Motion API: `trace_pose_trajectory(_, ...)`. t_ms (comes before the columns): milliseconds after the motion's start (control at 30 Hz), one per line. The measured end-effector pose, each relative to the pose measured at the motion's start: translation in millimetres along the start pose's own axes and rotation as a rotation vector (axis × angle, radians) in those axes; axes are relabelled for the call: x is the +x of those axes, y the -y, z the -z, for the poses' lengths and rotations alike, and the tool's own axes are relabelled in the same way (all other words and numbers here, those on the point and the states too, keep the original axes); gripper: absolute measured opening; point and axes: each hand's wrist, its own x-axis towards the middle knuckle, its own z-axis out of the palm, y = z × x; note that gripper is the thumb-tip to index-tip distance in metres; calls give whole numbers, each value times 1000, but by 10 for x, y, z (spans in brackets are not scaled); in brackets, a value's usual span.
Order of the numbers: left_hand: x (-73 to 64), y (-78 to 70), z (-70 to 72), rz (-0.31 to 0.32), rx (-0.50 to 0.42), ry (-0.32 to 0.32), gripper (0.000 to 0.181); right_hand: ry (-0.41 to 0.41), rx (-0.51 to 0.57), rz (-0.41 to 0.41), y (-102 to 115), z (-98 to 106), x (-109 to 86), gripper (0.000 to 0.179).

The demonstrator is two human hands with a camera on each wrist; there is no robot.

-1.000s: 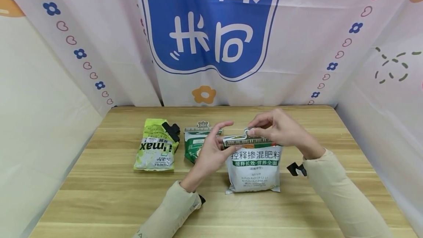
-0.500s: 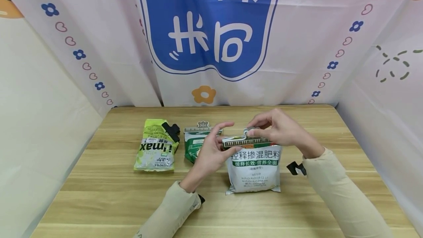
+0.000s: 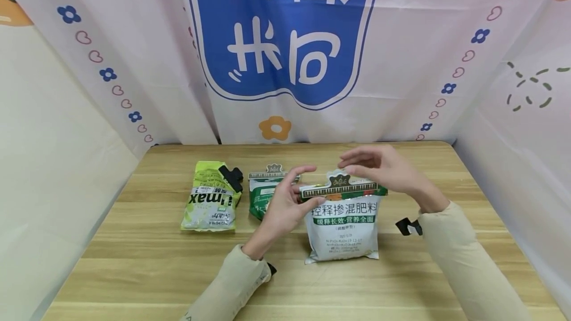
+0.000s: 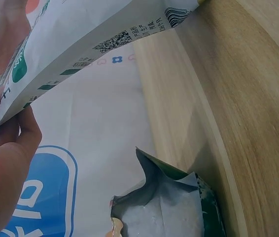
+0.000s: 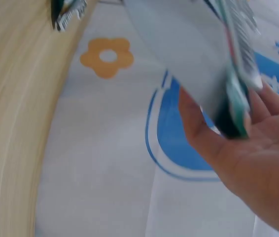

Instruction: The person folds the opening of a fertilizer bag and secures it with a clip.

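Note:
A white fertilizer bag point(image 3: 343, 234) with a green top stands upright on the wooden table. Across its top edge sits a long clip point(image 3: 339, 189) with a piano-key strip and a crown-shaped handle. My left hand point(image 3: 287, 204) pinches the bag's left top corner at the clip's end, thumb in front; in the left wrist view its fingers grip both sides of the bag edge. My right hand point(image 3: 385, 168) hovers at the clip's right end with its fingers loosely extended. The right wrist view shows this hand point(image 5: 258, 153) spread around the blurred bag corner, holding nothing.
Behind my left hand stands a green bag point(image 3: 259, 199), topped by a similar piano-key clip point(image 3: 273, 173). Farther left lies a yellow-green bag point(image 3: 209, 202) with a black clip point(image 3: 232, 177) on its corner. A printed curtain point(image 3: 401, 63) hangs behind the table.
My right hand has let go of the clip's handle and shifted right, its fingers opening. The handle now shows in full, and the clip stays on the bag. My left hand keeps its place.

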Motion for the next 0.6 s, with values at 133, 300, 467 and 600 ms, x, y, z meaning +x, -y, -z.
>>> trace_pose_trajectory(133,0,0,1,13,-5,-20,70,-75,20,-21,-58,110,-108,31)
trace_pose_trajectory(300,6,8,5,11,12,-27,67,-122,58,-113,-158,137,-254,43)
trace_pose_trajectory(467,11,9,-3,16,10,-25,66,-143,153,-192,-332,36,-392,62)
trace_pose_trajectory(600,24,20,-11,12,1,-21,65,-155,190,-237,-472,-86,-484,72)
